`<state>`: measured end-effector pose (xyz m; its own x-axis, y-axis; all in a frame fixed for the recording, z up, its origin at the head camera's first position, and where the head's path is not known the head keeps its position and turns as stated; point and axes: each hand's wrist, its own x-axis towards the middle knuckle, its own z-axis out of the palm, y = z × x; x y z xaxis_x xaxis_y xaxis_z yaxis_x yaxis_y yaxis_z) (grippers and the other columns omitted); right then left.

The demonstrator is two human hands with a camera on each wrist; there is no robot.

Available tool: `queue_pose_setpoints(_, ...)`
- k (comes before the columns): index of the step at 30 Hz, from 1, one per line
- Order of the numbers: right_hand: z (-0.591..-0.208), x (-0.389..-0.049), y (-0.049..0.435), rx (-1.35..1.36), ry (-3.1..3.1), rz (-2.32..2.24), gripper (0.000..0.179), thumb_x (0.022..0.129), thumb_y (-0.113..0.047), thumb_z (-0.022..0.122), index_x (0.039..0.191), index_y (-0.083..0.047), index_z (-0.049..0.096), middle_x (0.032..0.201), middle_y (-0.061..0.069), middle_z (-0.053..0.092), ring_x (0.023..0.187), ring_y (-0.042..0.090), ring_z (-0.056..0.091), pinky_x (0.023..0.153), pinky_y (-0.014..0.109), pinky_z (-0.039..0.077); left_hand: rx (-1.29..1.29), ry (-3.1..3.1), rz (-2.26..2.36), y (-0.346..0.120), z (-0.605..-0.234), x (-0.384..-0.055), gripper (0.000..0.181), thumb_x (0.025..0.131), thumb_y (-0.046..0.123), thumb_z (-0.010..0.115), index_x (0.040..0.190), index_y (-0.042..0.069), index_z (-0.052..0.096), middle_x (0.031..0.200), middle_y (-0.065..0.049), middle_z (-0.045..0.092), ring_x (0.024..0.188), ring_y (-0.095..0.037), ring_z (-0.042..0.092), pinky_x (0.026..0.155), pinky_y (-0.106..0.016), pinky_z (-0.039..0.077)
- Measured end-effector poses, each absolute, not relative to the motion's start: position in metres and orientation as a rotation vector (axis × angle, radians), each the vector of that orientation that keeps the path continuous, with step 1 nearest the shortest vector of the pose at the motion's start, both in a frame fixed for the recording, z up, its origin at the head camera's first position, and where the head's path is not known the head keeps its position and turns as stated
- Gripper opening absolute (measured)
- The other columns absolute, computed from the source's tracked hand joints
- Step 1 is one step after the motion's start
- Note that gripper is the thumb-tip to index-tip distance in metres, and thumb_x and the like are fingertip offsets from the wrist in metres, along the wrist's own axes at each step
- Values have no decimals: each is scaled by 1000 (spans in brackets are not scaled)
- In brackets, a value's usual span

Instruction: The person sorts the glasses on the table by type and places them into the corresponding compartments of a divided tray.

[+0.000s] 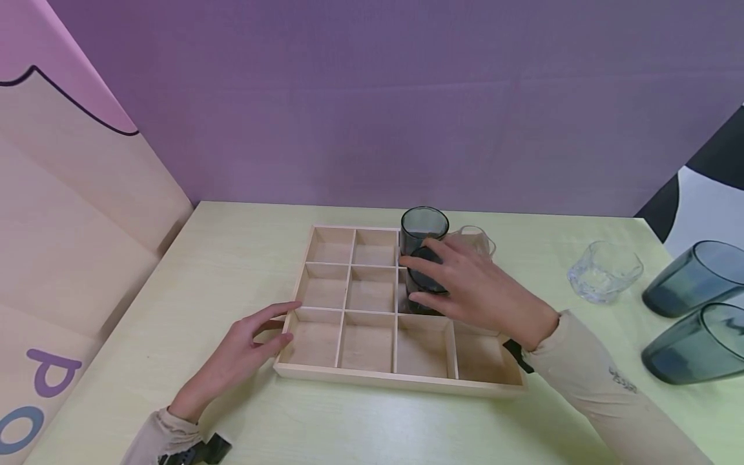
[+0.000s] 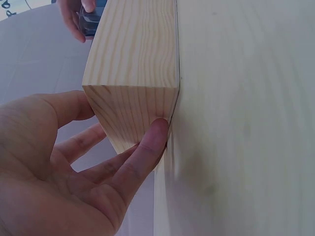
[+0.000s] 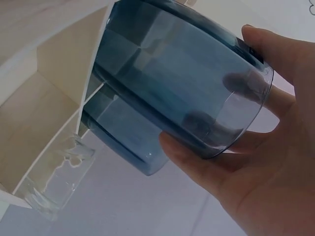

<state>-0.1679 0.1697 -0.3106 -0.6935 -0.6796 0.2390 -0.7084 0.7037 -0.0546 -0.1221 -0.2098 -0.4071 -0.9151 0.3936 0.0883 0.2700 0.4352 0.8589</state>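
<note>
A wooden divided box (image 1: 401, 382) lies on the table in the head view. My right hand (image 1: 476, 281) grips a blue-tinted drinking glass (image 3: 182, 73) near its rim. That glass stands low in the third compartment of the middle row; the hand hides part of it. Just behind it, another blue-tinted glass (image 1: 410, 242) stands in the back row. A clear glass (image 1: 487, 242) sits at the back right of the box, partly covered by my right hand. My left hand (image 1: 232, 358) touches the box's left wall near the front corner, fingers against the outer side.
On the table to the right stand a wavy clear glass (image 1: 604, 274) and two more blue-tinted glasses (image 1: 692, 278), (image 1: 692, 345) close to the table's right edge. A purple partition (image 1: 372, 116) rises behind the table, with a printed panel (image 1: 75, 213) on the left.
</note>
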Motion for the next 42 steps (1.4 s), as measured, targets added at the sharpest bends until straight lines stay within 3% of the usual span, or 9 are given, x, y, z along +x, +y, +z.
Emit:
queue_pose_setpoints(8,-314,-168,172,1088,-2777,226,55,96,-44,64,145,-22,53,142,25,50,131,43,47,102,63,40,585,2551,1493,-209,-406,-122,48,99,17,65,145,18,52,150,-5,48,122,-33,59,88,-36,53)
queue_pose_setpoints(19,-317,-173,170,1034,-2785,318,61,95,-49,64,147,-20,49,140,18,51,127,36,49,98,54,46,595,2560,1485,-211,-406,-123,47,99,18,65,144,19,52,150,-5,48,122,-32,59,90,-37,53)
queue_pose_setpoints(29,-316,-175,168,962,-2831,327,68,91,-54,67,146,-18,52,134,22,56,123,37,53,93,54,50,614,2560,1475,-210,-409,-126,48,99,19,64,145,14,51,150,-9,47,122,-36,59,90,-38,53)
queue_pose_setpoints(36,-308,-166,175,920,-2778,320,62,91,-52,68,137,-11,60,115,12,62,94,23,60,78,41,55,620,2558,1472,-210,-410,-127,49,99,21,64,146,15,50,151,-7,47,122,-34,59,90,-38,53)
queue_pose_setpoints(42,-300,-156,187,885,-2755,328,57,91,-48,70,133,-10,63,117,9,62,96,22,61,81,44,55,615,2550,1482,-210,-409,-126,48,100,21,63,146,18,51,151,-6,46,123,-32,58,90,-38,53)
